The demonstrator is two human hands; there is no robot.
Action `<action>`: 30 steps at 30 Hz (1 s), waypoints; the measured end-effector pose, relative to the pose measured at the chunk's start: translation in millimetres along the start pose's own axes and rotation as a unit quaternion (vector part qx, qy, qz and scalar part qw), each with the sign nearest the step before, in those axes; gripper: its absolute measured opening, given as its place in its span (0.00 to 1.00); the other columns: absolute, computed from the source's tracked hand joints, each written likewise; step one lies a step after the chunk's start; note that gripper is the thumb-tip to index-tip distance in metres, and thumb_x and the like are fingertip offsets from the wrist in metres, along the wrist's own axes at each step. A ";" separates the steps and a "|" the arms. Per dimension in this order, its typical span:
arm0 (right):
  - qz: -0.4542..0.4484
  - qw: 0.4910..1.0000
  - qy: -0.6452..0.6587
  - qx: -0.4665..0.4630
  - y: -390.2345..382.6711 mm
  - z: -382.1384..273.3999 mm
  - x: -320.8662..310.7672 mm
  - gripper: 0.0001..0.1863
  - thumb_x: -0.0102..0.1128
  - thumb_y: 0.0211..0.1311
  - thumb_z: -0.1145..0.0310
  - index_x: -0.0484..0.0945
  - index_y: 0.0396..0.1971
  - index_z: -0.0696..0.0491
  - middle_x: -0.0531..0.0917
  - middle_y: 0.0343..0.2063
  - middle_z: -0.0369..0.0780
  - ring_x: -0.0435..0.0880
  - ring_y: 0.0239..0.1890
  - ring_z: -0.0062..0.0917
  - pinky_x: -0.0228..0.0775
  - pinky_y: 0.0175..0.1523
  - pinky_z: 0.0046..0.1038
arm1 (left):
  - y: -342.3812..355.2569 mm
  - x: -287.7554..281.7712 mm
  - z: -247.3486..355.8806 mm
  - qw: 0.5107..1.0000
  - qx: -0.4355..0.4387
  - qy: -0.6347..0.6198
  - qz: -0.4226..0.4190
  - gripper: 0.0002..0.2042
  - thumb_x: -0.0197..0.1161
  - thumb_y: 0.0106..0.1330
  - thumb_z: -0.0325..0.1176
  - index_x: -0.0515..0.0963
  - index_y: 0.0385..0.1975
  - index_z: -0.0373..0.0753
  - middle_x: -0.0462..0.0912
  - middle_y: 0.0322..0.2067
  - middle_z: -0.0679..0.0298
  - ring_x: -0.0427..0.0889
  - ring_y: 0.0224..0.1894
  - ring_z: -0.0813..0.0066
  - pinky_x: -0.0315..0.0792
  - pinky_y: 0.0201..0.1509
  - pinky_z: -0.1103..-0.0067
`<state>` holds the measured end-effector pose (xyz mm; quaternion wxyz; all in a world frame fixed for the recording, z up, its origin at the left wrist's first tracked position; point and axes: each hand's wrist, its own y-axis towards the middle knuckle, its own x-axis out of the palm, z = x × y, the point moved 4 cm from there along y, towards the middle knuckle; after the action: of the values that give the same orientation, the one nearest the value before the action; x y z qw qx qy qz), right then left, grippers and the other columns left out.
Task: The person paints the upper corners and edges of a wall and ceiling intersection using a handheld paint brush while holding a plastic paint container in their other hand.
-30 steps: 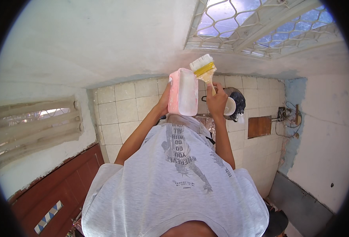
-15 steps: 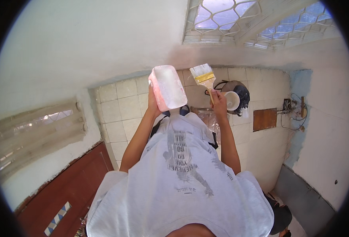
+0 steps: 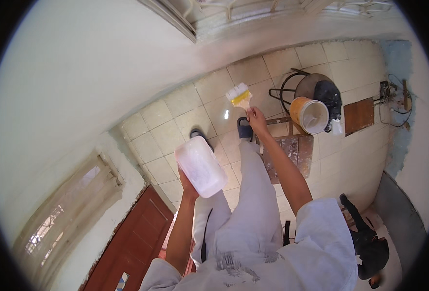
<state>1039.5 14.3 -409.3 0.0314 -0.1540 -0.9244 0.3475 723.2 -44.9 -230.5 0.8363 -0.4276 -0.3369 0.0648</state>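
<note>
My left hand (image 3: 187, 183) grips the side of a pinkish-white rectangular paint tub (image 3: 202, 167), its inside coated white. In my right hand (image 3: 257, 119) is a wide paintbrush (image 3: 240, 95), held by its wooden handle, bristles pointing up and away. White paint covers the bristles above the yellow band. Brush and tub are apart, both held out in front of my legs. To the right of the brush, an orange-and-white bucket (image 3: 309, 115) with whitish residue inside stands by a paint-spattered wooden stool (image 3: 288, 156).
A round stool (image 3: 305, 87) with dark legs and a black plastic bag (image 3: 327, 99) is behind the bucket. A brown board (image 3: 359, 117) and loose cables (image 3: 399, 102) lie at the right wall. Another person (image 3: 369, 245) in dark clothes is at lower right. A red door (image 3: 134, 237) stands lower left.
My view has tilted and turned, showing more floor, my legs and the stool. The tub sits lower in view, and the brush has shifted slightly left. Both stay in my hands.
</note>
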 end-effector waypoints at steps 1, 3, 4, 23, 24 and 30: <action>0.013 0.999 -0.046 0.010 21.6 11.6 8.2 0.20 0.54 0.80 0.53 0.80 0.42 0.57 0.82 0.27 0.38 0.79 0.27 0.24 0.69 0.34 0.27 | 10.8 -20.4 -12.2 0.999 -0.022 -0.032 -0.015 0.38 0.40 0.78 0.67 0.60 0.76 0.44 0.75 0.68 0.58 0.78 0.65 0.57 0.75 0.69 0.56; 0.035 0.995 -0.087 0.015 82.3 31.5 24.7 0.22 0.55 0.78 0.52 0.80 0.42 0.59 0.86 0.30 0.45 0.86 0.33 0.35 0.77 0.43 0.36 | 36.2 -39.3 -26.9 0.993 -0.042 -0.096 -0.045 0.38 0.41 0.77 0.68 0.60 0.76 0.45 0.73 0.69 0.60 0.78 0.66 0.57 0.75 0.70 0.55; 0.090 0.986 -0.131 -0.056 114.3 43.7 16.2 0.21 0.55 0.78 0.52 0.81 0.39 0.57 0.84 0.26 0.40 0.82 0.28 0.28 0.73 0.38 0.31 | 56.4 -44.6 -40.2 0.993 -0.059 -0.090 -0.054 0.38 0.41 0.77 0.68 0.60 0.76 0.45 0.73 0.69 0.60 0.78 0.66 0.57 0.75 0.70 0.55; 0.129 0.975 0.035 -0.176 76.9 -99.4 88.5 0.19 0.56 0.79 0.55 0.80 0.38 0.58 0.83 0.26 0.41 0.79 0.31 0.25 0.72 0.41 0.31 | 90.3 -147.7 5.1 0.994 -0.105 -0.014 -0.010 0.38 0.40 0.77 0.68 0.62 0.76 0.46 0.75 0.67 0.60 0.79 0.65 0.59 0.76 0.68 0.56; 0.114 0.978 0.076 -0.156 75.8 -95.5 94.0 0.19 0.55 0.80 0.55 0.78 0.38 0.58 0.81 0.24 0.39 0.76 0.31 0.21 0.71 0.41 0.29 | 89.4 -144.6 10.3 0.994 -0.104 -0.038 0.000 0.37 0.40 0.78 0.67 0.62 0.76 0.45 0.76 0.67 0.60 0.80 0.64 0.59 0.77 0.67 0.55; 0.140 0.971 0.004 -0.192 218.1 -0.9 96.0 0.22 0.52 0.81 0.51 0.77 0.34 0.55 0.72 0.21 0.31 0.69 0.23 0.14 0.62 0.29 0.22 | 101.9 -168.8 14.6 0.997 -0.079 0.018 0.012 0.37 0.40 0.78 0.66 0.62 0.75 0.44 0.75 0.67 0.60 0.79 0.64 0.60 0.77 0.68 0.58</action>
<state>1005.7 199.3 -555.5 -0.0440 -0.2861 -0.9431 0.1637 603.4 -38.2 -387.7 0.8050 -0.4976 -0.3206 0.0401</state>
